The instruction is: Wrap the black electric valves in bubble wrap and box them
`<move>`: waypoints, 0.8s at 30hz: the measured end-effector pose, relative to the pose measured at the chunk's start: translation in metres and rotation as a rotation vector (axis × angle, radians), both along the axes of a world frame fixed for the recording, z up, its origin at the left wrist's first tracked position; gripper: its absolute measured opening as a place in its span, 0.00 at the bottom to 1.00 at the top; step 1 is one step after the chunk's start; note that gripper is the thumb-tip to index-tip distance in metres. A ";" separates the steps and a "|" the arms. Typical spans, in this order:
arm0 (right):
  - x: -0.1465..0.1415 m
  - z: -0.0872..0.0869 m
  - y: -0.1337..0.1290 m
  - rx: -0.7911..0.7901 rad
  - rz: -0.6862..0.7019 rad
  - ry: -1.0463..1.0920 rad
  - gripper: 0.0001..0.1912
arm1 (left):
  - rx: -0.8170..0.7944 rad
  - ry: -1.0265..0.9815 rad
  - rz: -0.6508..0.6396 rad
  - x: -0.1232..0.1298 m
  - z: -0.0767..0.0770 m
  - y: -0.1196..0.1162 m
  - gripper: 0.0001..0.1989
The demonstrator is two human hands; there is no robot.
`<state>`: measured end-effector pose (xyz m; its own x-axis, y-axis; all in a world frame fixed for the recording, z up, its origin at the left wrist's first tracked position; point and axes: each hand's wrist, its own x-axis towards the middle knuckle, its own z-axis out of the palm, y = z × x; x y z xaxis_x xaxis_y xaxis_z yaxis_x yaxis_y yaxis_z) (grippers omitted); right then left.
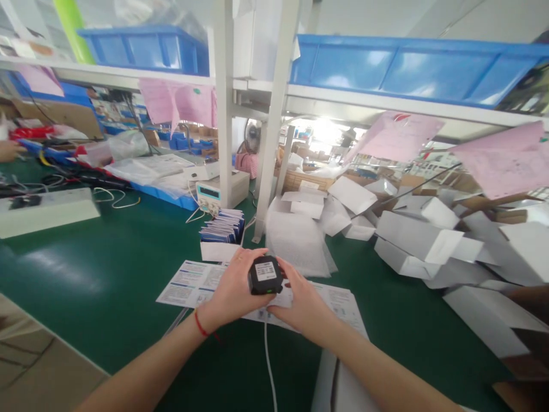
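Observation:
My left hand (234, 289) is closed round a small black device (256, 284) with rounded corners, its thumb below and fingers above. A white printed label (265, 271) faces up on the device, and a small green spot shows on its near side. At the device's right edge, my right hand (302, 297) is curled with its fingertips against it; its thumb lies lower, close to the end of a white cable (269, 366). That cable runs down toward me; whether it joins the device is hidden. Printed sheets (184, 286) lie on the green table beneath both hands.
Behind my hands stands a box of upright blue-and-white booklets (222, 226), with a metering instrument (210, 197) beyond. White cartons (412, 240) are heaped at right beside translucent bags (295, 237). A shelf post (268, 131) rises ahead; blue bins (403, 68) sit overhead. A white power strip (51, 212) lies left.

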<state>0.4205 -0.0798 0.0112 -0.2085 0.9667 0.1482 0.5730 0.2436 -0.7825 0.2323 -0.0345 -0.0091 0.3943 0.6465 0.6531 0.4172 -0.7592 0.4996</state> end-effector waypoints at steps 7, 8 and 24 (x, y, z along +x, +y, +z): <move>0.011 -0.004 0.007 -0.136 -0.001 0.038 0.39 | -0.044 0.019 -0.189 -0.005 -0.017 0.007 0.31; 0.009 -0.003 0.006 -0.140 0.006 0.034 0.37 | -0.053 0.022 -0.204 -0.007 -0.017 0.005 0.30; 0.002 0.006 -0.003 -0.176 0.016 -0.070 0.32 | -0.174 0.089 -0.310 -0.012 -0.012 0.002 0.33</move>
